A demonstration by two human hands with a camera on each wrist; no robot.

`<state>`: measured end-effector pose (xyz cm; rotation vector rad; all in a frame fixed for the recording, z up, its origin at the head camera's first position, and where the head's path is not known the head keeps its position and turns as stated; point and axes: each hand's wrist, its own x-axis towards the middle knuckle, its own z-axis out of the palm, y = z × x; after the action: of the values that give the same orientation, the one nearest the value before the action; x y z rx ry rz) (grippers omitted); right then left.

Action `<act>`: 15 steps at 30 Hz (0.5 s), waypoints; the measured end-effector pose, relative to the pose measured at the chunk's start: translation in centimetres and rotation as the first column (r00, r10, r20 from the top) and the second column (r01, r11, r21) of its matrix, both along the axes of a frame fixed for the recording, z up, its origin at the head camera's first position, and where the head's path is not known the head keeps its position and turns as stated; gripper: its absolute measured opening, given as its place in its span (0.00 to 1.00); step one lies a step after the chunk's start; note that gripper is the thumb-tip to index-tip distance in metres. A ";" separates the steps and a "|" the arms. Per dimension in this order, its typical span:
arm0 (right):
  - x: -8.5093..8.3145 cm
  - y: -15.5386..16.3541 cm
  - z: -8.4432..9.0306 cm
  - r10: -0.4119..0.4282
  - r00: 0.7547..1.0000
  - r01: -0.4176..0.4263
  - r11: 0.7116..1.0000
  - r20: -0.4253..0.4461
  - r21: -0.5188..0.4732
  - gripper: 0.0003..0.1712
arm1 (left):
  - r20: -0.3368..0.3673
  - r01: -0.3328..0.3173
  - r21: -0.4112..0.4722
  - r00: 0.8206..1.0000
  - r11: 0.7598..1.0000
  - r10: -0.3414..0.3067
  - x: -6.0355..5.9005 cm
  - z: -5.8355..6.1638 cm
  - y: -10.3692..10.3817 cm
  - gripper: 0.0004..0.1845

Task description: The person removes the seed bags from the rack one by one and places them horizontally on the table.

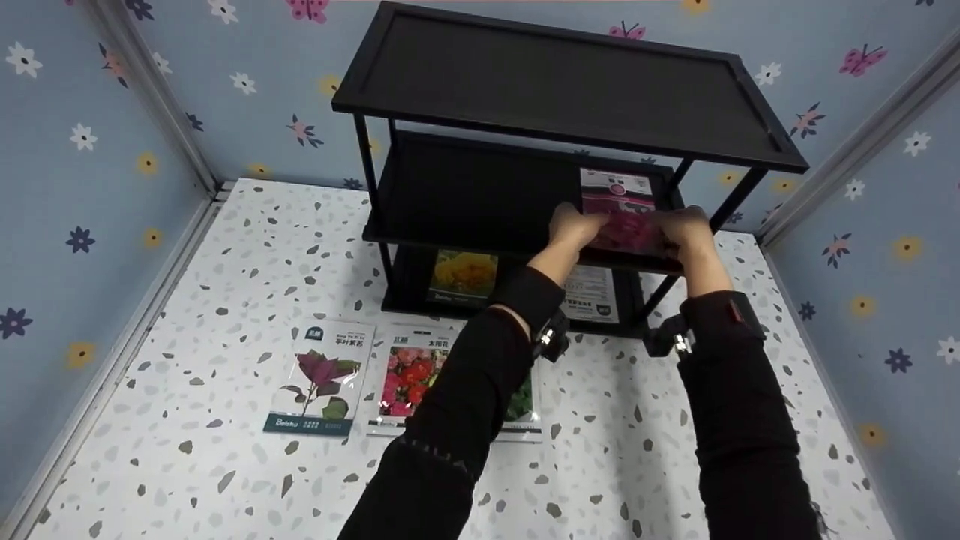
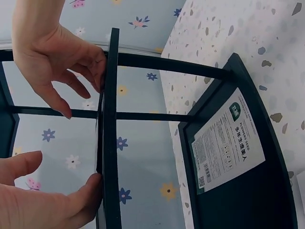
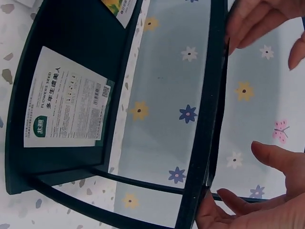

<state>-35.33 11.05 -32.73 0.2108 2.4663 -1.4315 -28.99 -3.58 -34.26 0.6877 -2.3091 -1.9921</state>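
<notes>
L grip (image 1: 574,227), R grip (image 1: 686,227) flank pink pkt (image 1: 618,196).

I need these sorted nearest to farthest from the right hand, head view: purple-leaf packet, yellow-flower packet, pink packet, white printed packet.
From the right hand:
1. Pink packet: middle shelf, right part, at the fingers.
2. White printed packet: bottom shelf, right side.
3. Yellow-flower packet: bottom shelf, left side.
4. Purple-leaf packet: speckled surface, leftmost.
</notes>
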 end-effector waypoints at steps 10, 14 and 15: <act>0.3 -0.1 -0.1 0.019 0.997 -0.016 0.999 0.081 -0.036 0.12 | 0.025 0.042 0.035 0.999 0.998 -0.043 0.0 -0.5 -1.8 0.29; 0.5 0.0 -0.3 0.026 0.993 -0.007 0.987 0.114 -0.161 0.09 | 0.032 0.065 0.088 0.997 0.994 -0.068 0.0 -0.5 -2.5 0.23; 0.6 0.0 -0.3 0.026 0.992 0.000 0.978 0.124 -0.206 0.10 | 0.030 0.059 0.097 0.998 0.994 -0.062 0.1 -0.5 -2.6 0.20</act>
<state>-34.70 11.08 -33.06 0.2329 2.1975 -1.6034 -28.94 -6.21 -34.79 0.6683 -2.2918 -2.1462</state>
